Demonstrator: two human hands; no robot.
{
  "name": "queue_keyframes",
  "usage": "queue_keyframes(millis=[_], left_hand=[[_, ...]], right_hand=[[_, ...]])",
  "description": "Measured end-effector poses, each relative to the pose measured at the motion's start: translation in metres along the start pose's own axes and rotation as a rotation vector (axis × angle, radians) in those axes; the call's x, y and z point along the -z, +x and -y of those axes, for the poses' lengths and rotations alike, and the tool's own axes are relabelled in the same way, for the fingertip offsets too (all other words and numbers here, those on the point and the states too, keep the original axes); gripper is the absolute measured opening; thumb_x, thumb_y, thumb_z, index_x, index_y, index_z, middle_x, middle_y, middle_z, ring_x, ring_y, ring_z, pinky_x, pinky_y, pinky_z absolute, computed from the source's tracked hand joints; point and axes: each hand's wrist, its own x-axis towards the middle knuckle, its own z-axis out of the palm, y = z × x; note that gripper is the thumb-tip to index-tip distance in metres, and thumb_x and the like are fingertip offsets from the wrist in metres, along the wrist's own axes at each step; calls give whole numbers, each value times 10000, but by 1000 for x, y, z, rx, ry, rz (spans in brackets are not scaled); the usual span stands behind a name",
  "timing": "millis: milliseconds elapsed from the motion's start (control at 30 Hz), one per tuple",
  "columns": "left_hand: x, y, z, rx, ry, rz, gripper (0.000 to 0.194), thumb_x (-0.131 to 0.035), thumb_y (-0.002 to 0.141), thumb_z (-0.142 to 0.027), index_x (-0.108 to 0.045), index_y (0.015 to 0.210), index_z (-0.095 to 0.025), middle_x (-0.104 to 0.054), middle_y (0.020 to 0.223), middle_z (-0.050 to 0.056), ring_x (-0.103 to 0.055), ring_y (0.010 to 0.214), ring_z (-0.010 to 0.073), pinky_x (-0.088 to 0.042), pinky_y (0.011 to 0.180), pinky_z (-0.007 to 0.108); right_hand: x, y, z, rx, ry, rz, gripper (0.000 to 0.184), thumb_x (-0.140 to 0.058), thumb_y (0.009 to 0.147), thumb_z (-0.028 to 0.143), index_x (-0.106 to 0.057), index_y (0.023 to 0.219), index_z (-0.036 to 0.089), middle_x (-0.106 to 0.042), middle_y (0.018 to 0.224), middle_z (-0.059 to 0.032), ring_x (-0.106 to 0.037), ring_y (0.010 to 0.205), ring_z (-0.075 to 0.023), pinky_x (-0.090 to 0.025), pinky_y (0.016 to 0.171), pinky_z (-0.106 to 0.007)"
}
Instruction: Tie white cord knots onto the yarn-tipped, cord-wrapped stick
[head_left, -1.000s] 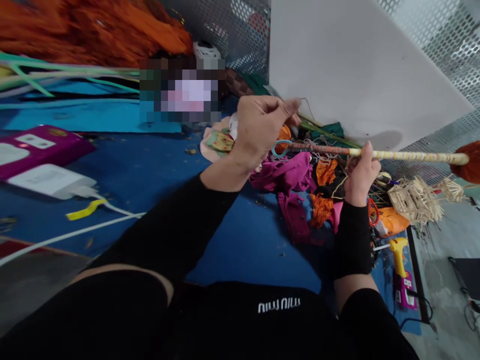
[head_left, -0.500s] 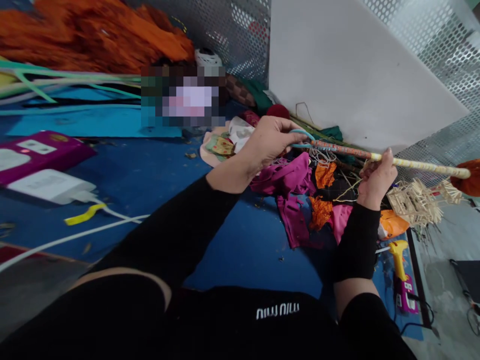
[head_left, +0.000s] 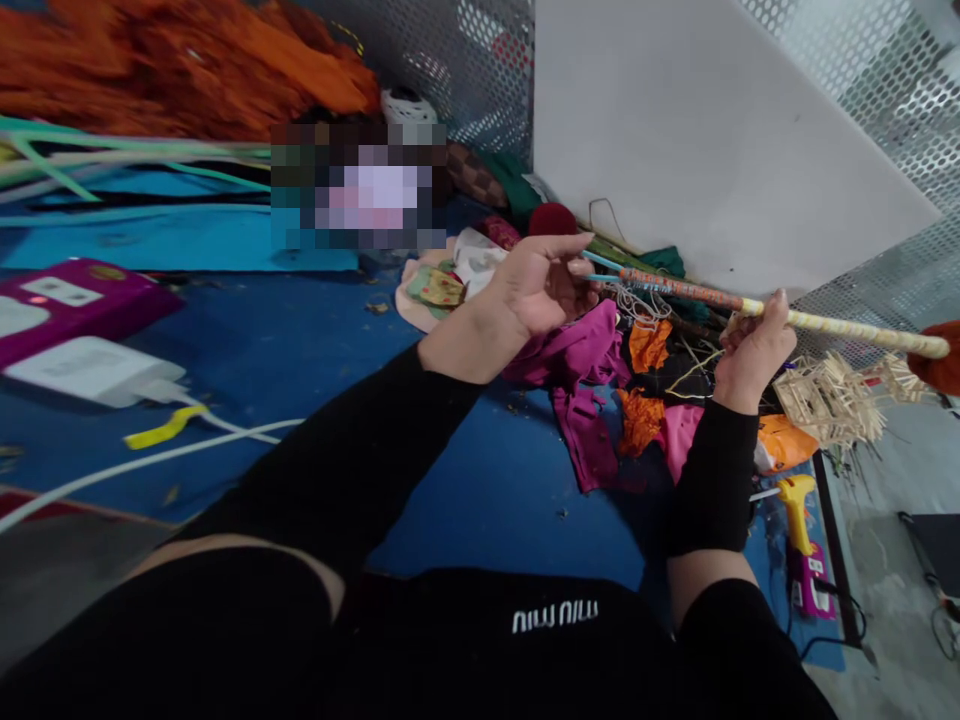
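Note:
My right hand grips a long stick wrapped in yellow and orange thread, held level above a heap of cloth scraps. An orange ball sits at the stick's right end. At the stick's left end my left hand is turned palm up, its fingers curled round a blue strand that runs onto the stick. Both arms wear black sleeves.
Magenta, orange and pink cloth scraps lie on the blue mat. A white board leans on perforated metal behind. A yellow glue gun and small stick frames lie right. A purple box, white charger and cable sit left.
My left hand has dropped from a raised pinch down to the stick's left end and turned palm up. My right hand slid slightly right along the stick.

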Motion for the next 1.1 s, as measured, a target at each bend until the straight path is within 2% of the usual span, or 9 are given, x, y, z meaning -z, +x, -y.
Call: queue_keyframes(millis=[133, 267, 333, 433, 500, 567, 700, 867, 1100], left_hand=[[10, 12, 4, 125, -167, -24, 346, -693, 865, -149, -478, 599, -207, -473, 499, -50, -509, 528, 107, -497, 689, 291], [15, 20, 9, 73, 28, 3, 312, -679, 932, -269, -520, 670, -212, -562, 608, -12, -577, 615, 138, -501, 683, 310], [15, 18, 13, -176, 293, -72, 254, -614, 991, -401, -609, 812, -221, -688, 797, 48, -669, 778, 198, -536, 747, 359], [13, 9, 21, -910, 874, -254, 373, -519, 1052, -517, -680, 1246, -242, -728, 1306, 131, -650, 1266, 302, -522, 1040, 470], [13, 3, 26, -1302, 1247, -209, 529, -468, 1093, -582, -635, 1434, -214, -664, 1471, 161, -566, 1415, 342, -425, 1182, 512], [13, 3, 30, -1446, 1513, -82, 616, -432, 1109, -614, -617, 1480, -158, -687, 1438, 184, -613, 1358, 352, -428, 1171, 516], [16, 12, 36, -1268, 1750, -25, 495, -397, 1133, -465, -709, 1317, -127, -778, 1079, 162, -733, 994, 308, -527, 856, 413], [16, 15, 32, -970, 1818, 54, 330, -513, 1068, -378, -719, 1171, -142, -745, 864, 101, -695, 770, 271, -375, 638, 333], [11, 7, 13, -481, 1232, 540, 324, -622, 928, -496, -642, 975, -176, -626, 828, 0, -546, 735, 165, -402, 718, 261]], right_hand=[[0, 3, -4, 67, 27, -5, 425, -539, 1021, 434, -352, 680, 264, -321, 460, 139, -319, 353, -34, -278, 336, -157], [4, 10, -11, 87, 13, 17, 435, -553, 1016, 491, -340, 708, 271, -316, 487, 141, -312, 351, -31, -281, 333, -164], [5, 12, -13, 103, 11, 23, 449, -544, 1017, 511, -322, 706, 275, -299, 488, 141, -293, 349, -30, -259, 333, -166], [3, 9, -14, 124, 18, 35, 456, -574, 997, 497, -323, 688, 274, -301, 486, 137, -299, 369, -31, -248, 345, -170], [1, 5, -15, 125, 26, 34, 458, -602, 973, 498, -339, 673, 272, -309, 488, 133, -303, 384, -37, -252, 348, -179], [-2, 1, -15, 119, 25, 33, 456, -614, 959, 505, -350, 668, 273, -310, 496, 129, -306, 392, -48, -260, 346, -188], [-4, -4, -15, 94, 8, 26, 457, -623, 943, 521, -348, 672, 277, -298, 521, 120, -329, 400, -66, -269, 354, -194], [0, 3, -23, 149, -5, 56, 497, -618, 958, 557, -331, 669, 272, -276, 529, 106, -292, 397, -67, -246, 343, -192], [9, 16, -35, 164, 52, 133, 485, -622, 965, 625, -437, 694, 268, -347, 556, 85, -379, 396, -84, -348, 339, -229]])
